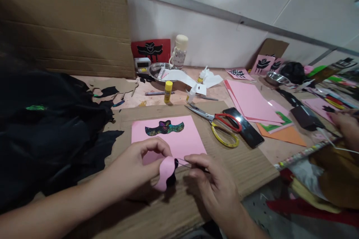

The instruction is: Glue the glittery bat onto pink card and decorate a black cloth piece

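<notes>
Head view: the desk (pixel 217 91), mid-frame, bears a corrugated cardboard sheet (pixel 238 171), probably as protection. At lower centre, the left hand's (pixel 150 155) grip pinches the pink-and-black paper cutout (pixel 167 170), seemingly steadying it; the right hand's (pixel 215 183) grip closes around a slim two-pronged tool (pixel 204 170).

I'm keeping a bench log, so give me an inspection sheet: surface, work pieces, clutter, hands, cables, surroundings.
Surface: cardboard sheet on tabletop.
Job's things: black glittery cutout on pink card; small pink-and-black piece in hand.
Clutter: scissors overlapping a phone; glue stick upright; black sheeting at left.
Hands: left hand holds the piece; right hand holds a thin tool, type unclear, at its edge.
Cables: white cable at right.
Surroundings: upright cardboard panel left, pale wall behind, another person's hand far right.
</notes>
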Motion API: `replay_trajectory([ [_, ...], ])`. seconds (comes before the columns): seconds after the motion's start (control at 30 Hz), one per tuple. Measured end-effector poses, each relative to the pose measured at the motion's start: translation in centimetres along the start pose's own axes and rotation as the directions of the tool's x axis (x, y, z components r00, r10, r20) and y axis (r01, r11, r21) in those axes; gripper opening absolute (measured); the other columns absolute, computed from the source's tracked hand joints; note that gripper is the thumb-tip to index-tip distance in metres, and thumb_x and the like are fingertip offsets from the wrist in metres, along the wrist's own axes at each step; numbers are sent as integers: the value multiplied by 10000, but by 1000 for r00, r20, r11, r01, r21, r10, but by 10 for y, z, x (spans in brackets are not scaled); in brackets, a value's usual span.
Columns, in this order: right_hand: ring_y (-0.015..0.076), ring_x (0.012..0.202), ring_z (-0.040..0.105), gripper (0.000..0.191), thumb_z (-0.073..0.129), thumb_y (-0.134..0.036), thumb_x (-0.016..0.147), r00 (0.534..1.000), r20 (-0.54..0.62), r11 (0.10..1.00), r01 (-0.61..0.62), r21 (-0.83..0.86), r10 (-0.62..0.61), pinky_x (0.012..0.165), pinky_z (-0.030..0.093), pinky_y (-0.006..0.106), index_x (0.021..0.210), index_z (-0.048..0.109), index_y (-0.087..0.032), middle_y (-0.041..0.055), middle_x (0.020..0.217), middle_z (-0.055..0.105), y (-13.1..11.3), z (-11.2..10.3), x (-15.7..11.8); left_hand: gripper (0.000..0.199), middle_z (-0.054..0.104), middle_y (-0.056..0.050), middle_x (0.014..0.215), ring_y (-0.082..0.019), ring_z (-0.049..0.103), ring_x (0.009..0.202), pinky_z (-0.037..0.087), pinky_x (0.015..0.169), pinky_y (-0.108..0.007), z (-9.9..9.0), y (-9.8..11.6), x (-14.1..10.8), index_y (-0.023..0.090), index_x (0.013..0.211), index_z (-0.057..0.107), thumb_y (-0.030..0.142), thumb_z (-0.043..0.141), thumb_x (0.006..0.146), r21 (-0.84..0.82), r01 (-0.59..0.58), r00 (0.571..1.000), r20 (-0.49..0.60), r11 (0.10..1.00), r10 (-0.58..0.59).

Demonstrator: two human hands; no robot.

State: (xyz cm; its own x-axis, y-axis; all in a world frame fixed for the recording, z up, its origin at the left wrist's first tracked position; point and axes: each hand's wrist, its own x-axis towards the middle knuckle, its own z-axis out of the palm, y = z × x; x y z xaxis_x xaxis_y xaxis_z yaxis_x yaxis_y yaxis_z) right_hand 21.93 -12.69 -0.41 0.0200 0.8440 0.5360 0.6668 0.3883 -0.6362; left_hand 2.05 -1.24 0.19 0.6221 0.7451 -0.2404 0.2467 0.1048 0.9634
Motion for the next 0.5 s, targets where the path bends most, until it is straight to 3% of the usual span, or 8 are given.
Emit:
replay_trajectory([
  [0.1,171,913,816,192,521,-289,1137,999,42,980,17,-200,-9,818,640,241,1201,694,-238,39,1048,845,20,-12,-2,318,689,-17,758,-187,625,702,487,657,-277,-5,2,7,210,756,621,464,795,676,-179,98,995,22,979,-96],
  [0.17,234,980,808,204,521,-235,1117,998,64,937,10,-349,13,845,645,338,1231,689,-215,89,1117,834,40,-23,2,383,649,1,702,-160,573,641,443,619,-264,-6,3,8,208,749,600,501,818,633,-249,231,973,78,941,-218],
  [0.23,300,1005,786,225,533,-233,1103,993,103,875,2,-484,54,850,635,436,1264,683,-189,137,1157,814,56,-34,10,420,636,1,697,-152,541,630,413,611,-265,-5,3,7,205,749,590,546,794,617,-232,370,926,175,900,-335],
  [0.3,333,1070,746,255,560,-273,1100,989,150,839,65,-540,19,918,606,500,1312,663,-177,160,1205,786,61,-43,18,443,655,-20,736,-172,552,667,414,632,-283,-2,2,6,209,757,575,611,717,636,-143,415,895,242,899,-375],
  [0.4,272,1160,686,321,584,-327,1110,942,309,908,241,-341,-134,1026,556,436,1398,604,-185,135,1276,735,42,-47,30,421,643,-21,768,-199,554,731,424,683,-309,0,-1,8,214,762,570,620,631,668,-1,354,909,237,935,-343],
  [0.5,223,1021,654,433,568,-461,1111,817,481,905,412,-102,-318,888,555,338,1434,593,-173,100,1163,711,7,-35,42,353,577,10,753,-198,524,756,413,699,-305,1,-8,13,217,754,570,550,638,658,91,298,924,224,950,-311],
])
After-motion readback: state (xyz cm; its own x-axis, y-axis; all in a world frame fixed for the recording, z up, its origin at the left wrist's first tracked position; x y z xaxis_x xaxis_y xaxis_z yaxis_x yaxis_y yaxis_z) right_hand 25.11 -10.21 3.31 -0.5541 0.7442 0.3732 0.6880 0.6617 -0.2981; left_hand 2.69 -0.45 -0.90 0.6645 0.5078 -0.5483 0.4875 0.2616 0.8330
